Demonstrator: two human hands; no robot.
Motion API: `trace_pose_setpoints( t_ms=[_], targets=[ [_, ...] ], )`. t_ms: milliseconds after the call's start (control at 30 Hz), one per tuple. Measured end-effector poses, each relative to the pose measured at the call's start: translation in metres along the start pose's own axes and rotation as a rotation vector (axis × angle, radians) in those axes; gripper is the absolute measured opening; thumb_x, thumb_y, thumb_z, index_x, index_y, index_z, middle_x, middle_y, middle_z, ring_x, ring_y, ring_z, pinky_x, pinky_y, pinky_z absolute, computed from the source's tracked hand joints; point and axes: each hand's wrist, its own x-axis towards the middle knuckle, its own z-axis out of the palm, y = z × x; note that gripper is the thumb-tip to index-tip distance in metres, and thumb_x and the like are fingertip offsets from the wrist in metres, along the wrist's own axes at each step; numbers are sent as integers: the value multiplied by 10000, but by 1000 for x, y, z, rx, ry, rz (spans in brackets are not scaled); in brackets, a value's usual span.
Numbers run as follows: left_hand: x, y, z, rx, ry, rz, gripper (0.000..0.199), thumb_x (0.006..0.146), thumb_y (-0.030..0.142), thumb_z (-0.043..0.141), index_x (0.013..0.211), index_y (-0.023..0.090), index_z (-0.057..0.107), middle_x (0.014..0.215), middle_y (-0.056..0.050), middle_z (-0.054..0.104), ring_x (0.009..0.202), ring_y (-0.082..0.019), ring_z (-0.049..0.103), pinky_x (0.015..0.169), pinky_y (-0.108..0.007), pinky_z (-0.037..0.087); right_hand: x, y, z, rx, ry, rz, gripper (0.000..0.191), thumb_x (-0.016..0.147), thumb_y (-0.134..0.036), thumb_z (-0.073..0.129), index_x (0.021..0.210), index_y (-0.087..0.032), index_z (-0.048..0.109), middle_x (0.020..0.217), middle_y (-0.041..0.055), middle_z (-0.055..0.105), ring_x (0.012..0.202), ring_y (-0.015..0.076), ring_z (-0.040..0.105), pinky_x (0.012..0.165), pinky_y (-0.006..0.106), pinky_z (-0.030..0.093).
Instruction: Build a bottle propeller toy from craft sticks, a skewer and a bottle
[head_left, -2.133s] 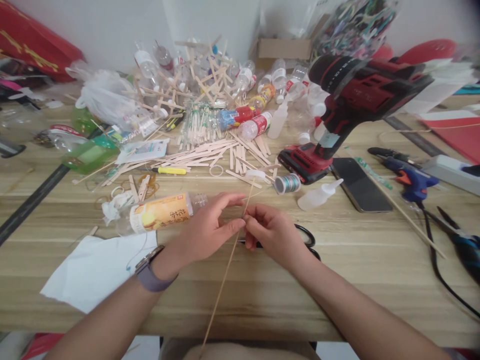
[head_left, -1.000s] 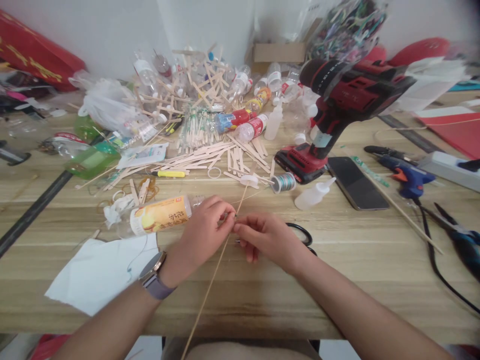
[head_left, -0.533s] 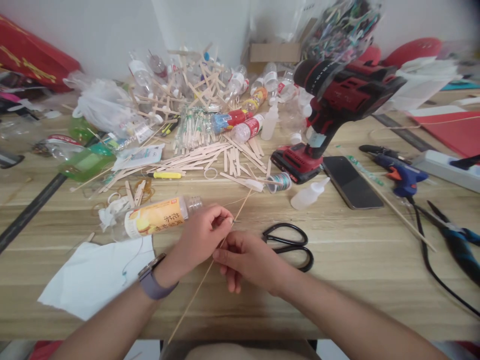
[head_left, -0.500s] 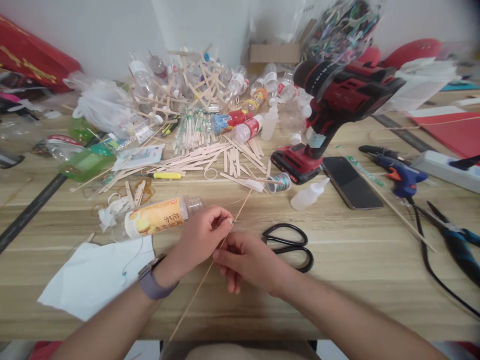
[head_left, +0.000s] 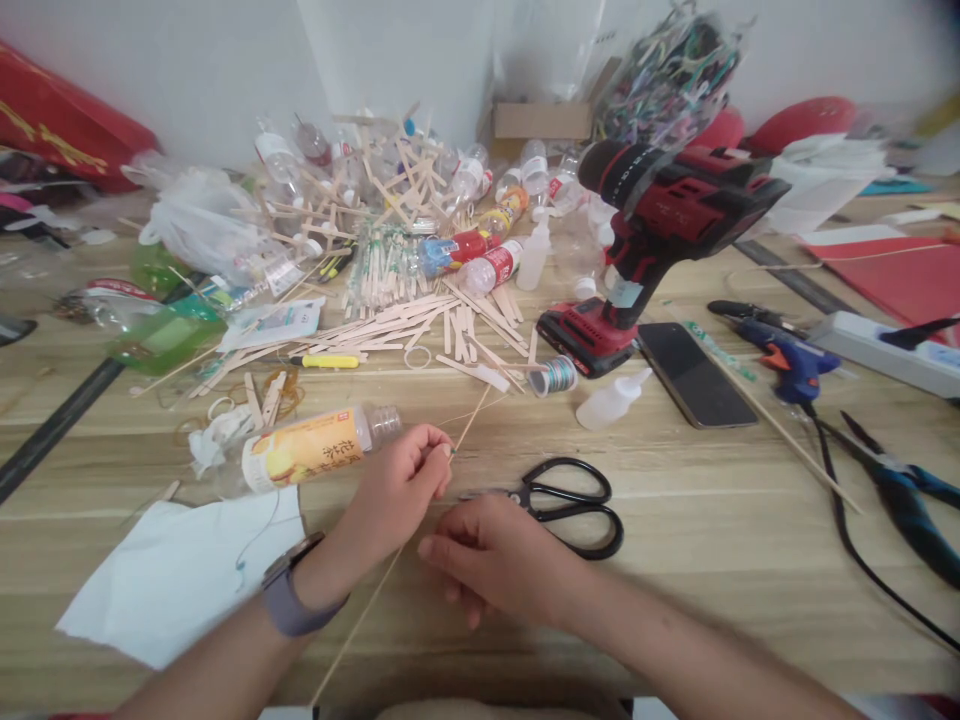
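Observation:
A thin bamboo stick [head_left: 358, 622] runs slantwise from the table's front edge up toward the thread spool. My left hand [head_left: 401, 485] is closed on it in a pinch, and a small dark wrap of thread shows at the fingertips. Below and to the right, my right hand [head_left: 499, 555] has its fingers curled, with thumb and forefinger close together; anything between them is too fine to make out. It is apart from the stick. Black-handled scissors [head_left: 571, 490] lie just behind the right hand. A plastic bottle with a yellow label [head_left: 307, 448] lies left of my left hand.
White paper [head_left: 187, 570] lies at front left. Behind are a spool of thread [head_left: 553, 376], a small glue bottle [head_left: 611, 400], a red drill [head_left: 660, 230], a phone [head_left: 697, 375] and piled craft sticks [head_left: 390, 320]. A glue gun [head_left: 787, 350] and pliers [head_left: 900, 490] are at right.
My right hand has come away from the stick, moving slightly down. My left hand keeps its pinch on the stick and has shifted a little left and down. The view has tilted slightly.

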Motion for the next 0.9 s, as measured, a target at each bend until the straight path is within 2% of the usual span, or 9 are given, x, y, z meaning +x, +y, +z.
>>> trace_pose_setpoints(
  t_ms=[167,267,333,433,467,567,667,767,900],
  targets=[
    [1,-2,-3,-14,34,-46,176,855,350,427,799,204,506,549,76,429,518,-124,406,513,-249,329,-35,-12,-21,-370,195,-121,286,844,-292,547,585,-172,553,529,-24,573,494,97,510,458,201,325],
    [3,-2,-4,-11,45,-89,182,847,365,425,795,208,502,548,74,436,503,-126,396,494,-252,317,-65,-6,-50,-299,368,-90,296,897,-362,464,714,-181,611,595,-3,604,536,123,575,494,218,399],
    [4,-2,-5,-3,51,-103,183,839,367,423,781,210,498,543,72,439,499,-129,400,490,-253,318,-80,7,-74,-276,635,-64,357,879,-504,481,749,-194,602,566,-2,581,507,139,557,476,240,414],
    [5,-1,-4,11,58,-104,178,830,360,421,764,213,497,538,69,444,494,-131,404,489,-254,324,-82,33,-107,-364,1185,-83,412,709,-603,661,796,-224,524,676,17,602,590,184,584,504,285,452],
    [5,-1,-3,11,59,-102,177,829,359,421,762,214,496,538,69,445,489,-130,401,486,-253,322,-77,41,-116,-367,1229,-99,463,658,-606,702,841,-228,508,749,35,615,667,214,615,532,306,481],
    [4,-2,-1,1,57,-108,173,829,360,421,778,214,498,541,71,446,471,-126,392,472,-248,315,-58,54,-133,-389,1111,-155,536,626,-582,719,947,-204,517,875,86,637,766,254,636,569,347,506],
    [3,-2,0,-1,71,-109,164,835,347,423,797,209,503,549,70,455,466,-123,397,471,-248,318,-47,49,-137,-575,1025,-124,347,736,-509,649,850,-191,571,734,61,621,632,226,587,573,373,466],
    [3,-3,0,5,98,-80,153,840,321,420,780,209,504,555,66,464,478,-126,416,486,-252,330,-48,33,-131,-639,1036,-211,322,750,-488,648,882,-198,604,783,85,638,694,249,585,630,400,459],
    [4,-5,0,15,115,-63,138,850,287,425,771,206,504,568,61,477,528,-136,460,526,-258,355,-49,7,-110,-522,783,-423,248,763,-424,689,892,-229,605,835,65,649,735,227,614,622,342,478]
  ],
)
